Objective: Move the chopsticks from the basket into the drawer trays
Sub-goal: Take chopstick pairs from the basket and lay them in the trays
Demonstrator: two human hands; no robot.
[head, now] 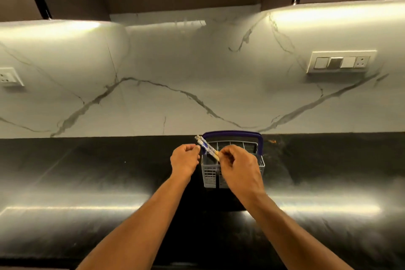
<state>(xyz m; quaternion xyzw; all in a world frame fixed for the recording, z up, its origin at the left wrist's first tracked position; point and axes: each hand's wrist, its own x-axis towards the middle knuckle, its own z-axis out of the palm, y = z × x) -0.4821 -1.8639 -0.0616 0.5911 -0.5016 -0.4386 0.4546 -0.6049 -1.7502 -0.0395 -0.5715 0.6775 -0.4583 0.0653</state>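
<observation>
A grey slotted cutlery basket (210,174) with a purple handle (232,133) stands on the black countertop near the wall. My right hand (237,166) hovers over the basket's left side, pinching the lower end of chopsticks (206,147) wrapped in white-and-blue paper. They tilt up and to the left, above the basket's rim. My left hand (184,159) is just left of the basket with its fingers curled, close to the chopsticks' upper end; I cannot tell whether it touches them. The drawer and its trays are out of view.
The glossy black countertop (87,182) stretches left and right of the basket. A white marble backsplash (175,72) rises behind it, with a switch panel (341,62) at the right and a socket (8,76) at the far left. Dark cabinets hang overhead.
</observation>
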